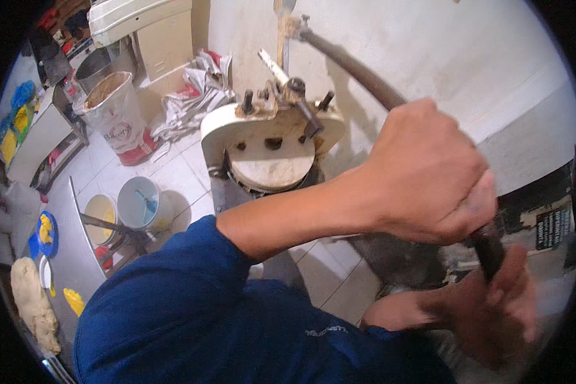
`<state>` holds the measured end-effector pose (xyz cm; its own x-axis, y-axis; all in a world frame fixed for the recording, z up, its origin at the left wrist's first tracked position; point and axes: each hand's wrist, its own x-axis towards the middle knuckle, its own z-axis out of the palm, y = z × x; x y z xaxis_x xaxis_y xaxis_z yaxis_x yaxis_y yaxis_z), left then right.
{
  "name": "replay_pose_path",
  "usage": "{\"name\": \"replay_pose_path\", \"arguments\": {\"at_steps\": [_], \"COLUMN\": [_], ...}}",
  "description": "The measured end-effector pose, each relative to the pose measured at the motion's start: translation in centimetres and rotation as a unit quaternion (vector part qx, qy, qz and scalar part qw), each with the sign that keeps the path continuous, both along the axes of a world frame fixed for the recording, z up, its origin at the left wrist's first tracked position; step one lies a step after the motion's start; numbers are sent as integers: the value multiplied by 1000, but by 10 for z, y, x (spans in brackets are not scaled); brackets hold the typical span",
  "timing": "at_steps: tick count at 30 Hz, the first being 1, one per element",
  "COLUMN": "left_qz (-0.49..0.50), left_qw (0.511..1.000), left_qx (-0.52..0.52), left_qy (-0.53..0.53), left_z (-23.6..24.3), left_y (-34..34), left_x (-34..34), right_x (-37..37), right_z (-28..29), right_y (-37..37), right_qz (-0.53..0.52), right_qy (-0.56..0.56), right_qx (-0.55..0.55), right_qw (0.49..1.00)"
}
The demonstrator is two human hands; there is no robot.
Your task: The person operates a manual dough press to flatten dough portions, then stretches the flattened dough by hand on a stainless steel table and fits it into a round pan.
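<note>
A long dark metal lever (358, 67) slants from the upper middle down to the lower right. My left hand (432, 173) is closed around it, its forearm crossing the middle of the view. Lower down, my right hand (502, 307) wraps the lever's near end; it is smeared by motion and partly in shadow. The lever joins a rusty pivot by the wall, above a worn white machine (214, 131). On the machine's front sits a round pale plate (272, 163), with dark bolts and a short metal arm above it. My left forearm hides part of the machine's base.
At left, a metal table (77, 246) bears a slab of dough (32, 301) and yellow lumps (74, 301). Two buckets (146, 201) stand on the tiled floor beside an open flour sack (118, 121). Crumpled sacks (195, 96) lie by the wall; a dark panel is at right.
</note>
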<state>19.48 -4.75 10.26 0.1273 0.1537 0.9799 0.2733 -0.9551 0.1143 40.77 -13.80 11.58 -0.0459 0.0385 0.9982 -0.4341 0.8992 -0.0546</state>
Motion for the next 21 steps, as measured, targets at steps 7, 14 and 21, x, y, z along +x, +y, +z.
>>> {"name": "replay_pose_path", "arguments": {"at_steps": [7,14,21], "left_qz": [5,-2,-68], "left_qw": [1000,999,996], "left_qx": [-7,26,12], "left_qy": [21,-42,-62], "left_z": [1,3,-51], "left_y": [12,13,30], "left_x": [-4,7,-49], "right_x": [-17,-14,-36], "right_z": [-3,22,61], "right_y": [9,4,77], "right_qz": [-4,-30,-54], "right_qy": [20,13,53], "right_qx": [2,17,28], "right_qw": [1000,999,997]}}
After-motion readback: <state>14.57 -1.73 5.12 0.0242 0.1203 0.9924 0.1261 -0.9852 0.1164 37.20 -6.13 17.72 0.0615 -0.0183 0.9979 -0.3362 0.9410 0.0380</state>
